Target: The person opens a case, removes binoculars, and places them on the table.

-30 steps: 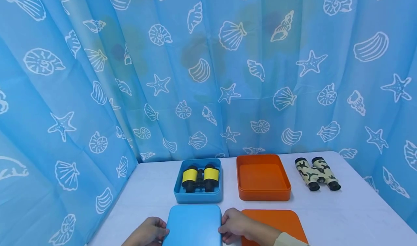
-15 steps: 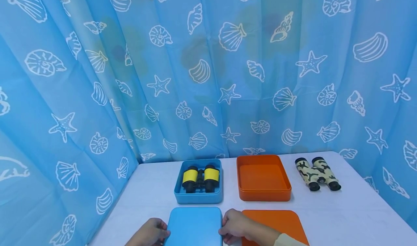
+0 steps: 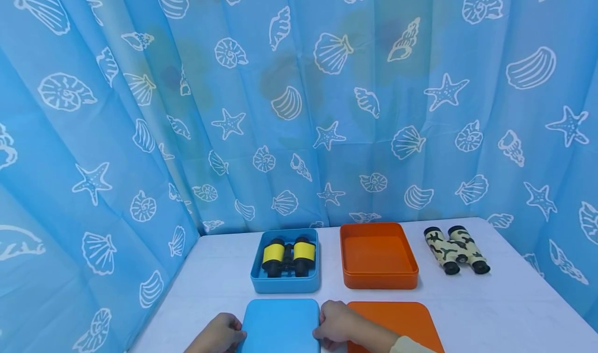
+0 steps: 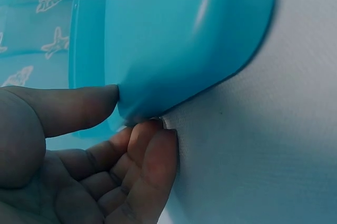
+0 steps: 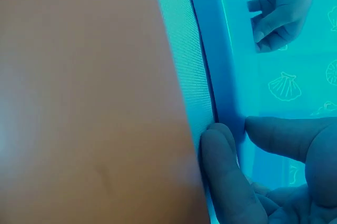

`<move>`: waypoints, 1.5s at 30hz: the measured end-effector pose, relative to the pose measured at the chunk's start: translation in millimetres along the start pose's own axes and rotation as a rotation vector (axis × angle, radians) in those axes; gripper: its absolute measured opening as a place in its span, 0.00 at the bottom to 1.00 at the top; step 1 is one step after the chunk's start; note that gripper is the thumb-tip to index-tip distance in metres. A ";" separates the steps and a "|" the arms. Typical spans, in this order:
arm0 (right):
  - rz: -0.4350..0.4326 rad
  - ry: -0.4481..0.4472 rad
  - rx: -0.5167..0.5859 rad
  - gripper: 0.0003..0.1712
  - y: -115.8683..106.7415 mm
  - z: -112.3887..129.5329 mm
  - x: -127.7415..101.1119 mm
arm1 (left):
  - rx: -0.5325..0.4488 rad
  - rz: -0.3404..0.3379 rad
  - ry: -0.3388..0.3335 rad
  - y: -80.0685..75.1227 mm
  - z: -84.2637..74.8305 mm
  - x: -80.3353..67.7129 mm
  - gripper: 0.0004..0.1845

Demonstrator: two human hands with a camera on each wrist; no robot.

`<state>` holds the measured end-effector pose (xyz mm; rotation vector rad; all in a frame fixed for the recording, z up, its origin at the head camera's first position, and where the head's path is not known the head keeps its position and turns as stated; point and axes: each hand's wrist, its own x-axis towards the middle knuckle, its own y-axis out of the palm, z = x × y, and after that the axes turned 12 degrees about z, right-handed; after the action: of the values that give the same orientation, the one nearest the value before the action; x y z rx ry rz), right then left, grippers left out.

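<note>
- Between the two hands, at the near edge of the white cloth-covered table (image 3: pixel 490 311), lies a flat blue plastic lid with rounded corners (image 3: pixel 280 324); the left hand (image 3: pixel 219 335) grasps its left edge and the right hand (image 3: pixel 338 324) grasps its right edge.
- From the head view, both hands sit low and close to the body, knuckles up, fingers curled against the lid's sides; a pale sleeve (image 3: pixel 413 345) shows at the right wrist.
- Only the left wrist view shows how that hand pinches: the thumb (image 4: pixel 79 108) presses the lid's (image 4: pixel 184 40) upper face by a rounded corner, while the fingertips (image 4: pixel 152 150) tuck under its rim against the cloth.
- Only the right wrist view shows the right hand's hold: its thumb (image 5: pixel 284 134) is on top of the lid's (image 5: pixel 210 50) edge and a finger (image 5: pixel 221 171) beneath it, with the left hand (image 5: pixel 279 8) seen across the lid.
- Just beside the right hand, on its outer side, lies a flat orange plastic lid (image 3: pixel 397 322), which fills much of the right wrist view.
- Beyond the hands stands an open blue plastic box (image 3: pixel 285 285) holding yellow-and-black toy binoculars (image 3: pixel 288 256); to its right is an open orange plastic box (image 3: pixel 378 279), and further right lie camouflage-patterned binoculars (image 3: pixel 455 249) on the cloth.
- Behind everything hangs a blue curtain printed with white shells and starfish (image 3: pixel 327 109).
</note>
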<state>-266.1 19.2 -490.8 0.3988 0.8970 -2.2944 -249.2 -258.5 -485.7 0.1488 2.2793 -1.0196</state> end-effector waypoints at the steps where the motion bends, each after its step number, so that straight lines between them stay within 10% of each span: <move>1: -0.004 0.000 -0.019 0.13 0.0 0.1 0.4 | 0.006 -0.005 0.000 0.9 -0.2 -0.3 0.12; 17: -0.066 0.009 -0.171 0.13 -6.1 6.9 -2.8 | 0.128 -0.046 0.026 -4.1 -1.5 9.3 0.17; 31: -0.224 -0.222 -0.312 0.17 -51.6 26.4 2.9 | 0.249 -0.191 0.452 -36.4 -27.2 47.3 0.26; 38: -0.377 -0.258 -0.415 0.20 -66.2 43.8 20.9 | 0.355 -0.288 0.591 -38.7 -46.7 64.9 0.43; 45: -0.352 -0.280 -0.447 0.25 -70.5 52.1 51.0 | 0.567 -0.331 0.644 -42.6 -52.2 86.1 0.56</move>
<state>-353.3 0.2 -442.5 -0.2882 1.3692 -2.2809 -358.4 -263.8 -483.0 0.3889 2.5431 -2.0184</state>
